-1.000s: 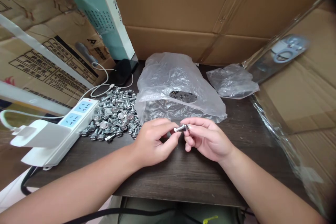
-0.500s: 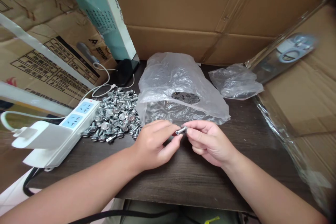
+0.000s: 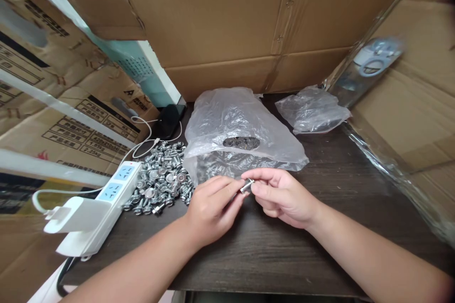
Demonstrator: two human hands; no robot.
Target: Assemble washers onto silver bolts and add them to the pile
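Head view: my left hand and my right hand meet just in front of the large clear plastic bag on the dark wooden desk. The fingers of both hands pinch one small silver metal bolt, held between them. A loose heap of silver bolts lies left of the bag.

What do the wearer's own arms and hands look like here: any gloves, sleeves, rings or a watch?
The left hand and right hand are ungloved, with no rings showing. The left forearm and right forearm are uncovered to the picture's edge: no sleeve, watch, bracelet or marking in view.
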